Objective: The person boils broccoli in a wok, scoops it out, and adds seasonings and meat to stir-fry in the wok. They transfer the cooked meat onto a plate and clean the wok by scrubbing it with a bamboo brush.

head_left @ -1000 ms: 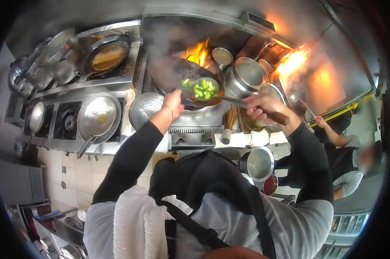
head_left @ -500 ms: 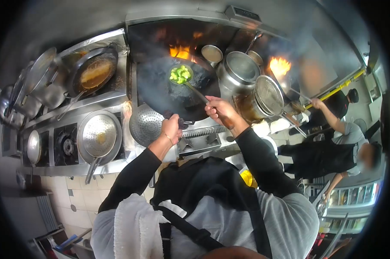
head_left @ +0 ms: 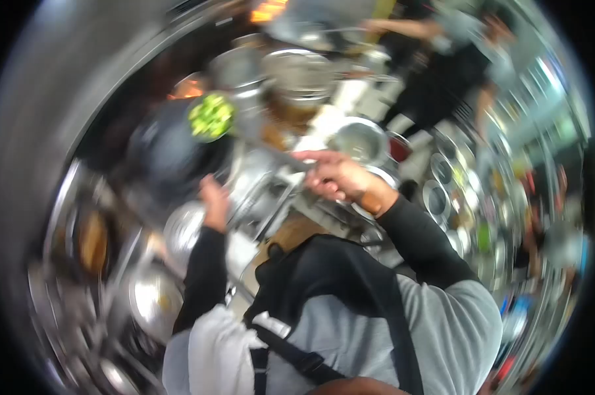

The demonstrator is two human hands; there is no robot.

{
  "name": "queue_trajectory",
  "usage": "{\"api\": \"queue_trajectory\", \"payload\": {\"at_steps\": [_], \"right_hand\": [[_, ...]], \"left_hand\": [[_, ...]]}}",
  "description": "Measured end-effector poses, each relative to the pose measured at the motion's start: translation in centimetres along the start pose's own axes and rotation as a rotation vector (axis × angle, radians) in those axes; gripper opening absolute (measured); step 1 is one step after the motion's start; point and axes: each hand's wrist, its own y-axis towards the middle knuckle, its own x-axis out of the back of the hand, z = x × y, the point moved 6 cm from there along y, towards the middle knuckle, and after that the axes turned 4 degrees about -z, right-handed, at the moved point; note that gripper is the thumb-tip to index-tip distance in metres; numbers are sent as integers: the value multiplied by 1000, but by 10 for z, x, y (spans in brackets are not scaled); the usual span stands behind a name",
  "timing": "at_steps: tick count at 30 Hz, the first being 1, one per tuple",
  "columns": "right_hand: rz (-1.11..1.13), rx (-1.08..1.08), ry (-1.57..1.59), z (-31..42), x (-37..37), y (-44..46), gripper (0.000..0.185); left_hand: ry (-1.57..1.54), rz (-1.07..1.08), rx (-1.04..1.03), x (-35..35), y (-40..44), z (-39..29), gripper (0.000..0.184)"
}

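My right hand (head_left: 340, 178) is closed around the long handle of a ladle (head_left: 271, 148). The handle's wooden end sticks out by my wrist. Chopped green vegetables (head_left: 210, 116) heap in the ladle's bowl, which is over the right edge of a dark wok (head_left: 169, 148). At the wok's near edge is my left hand (head_left: 214, 199), closed on its handle, though motion blur smears the fingers.
Flames (head_left: 191, 87) rise behind the wok. Large metal pots (head_left: 299, 74) stand beyond the ladle. A strainer pan (head_left: 154, 299) is at lower left, and a round metal bowl (head_left: 361, 141) sits right of centre. Another person (head_left: 442, 72) works at upper right; many bowls line the right side.
The view has swung to the right and blurred. My right hand has carried the ladle of green vegetables from over the wok's middle to its right edge.
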Motion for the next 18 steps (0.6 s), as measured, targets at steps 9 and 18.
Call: {"api": "queue_trajectory", "payload": {"at_steps": [9,18], "right_hand": [[-552,379,218,-86,82,-376,67],[-1420,461,-2,-221,208,-680,69]], "left_hand": [[582,703,356,44,-170,47,46],[1156,1220,183,-37,-439,199,33]]}}
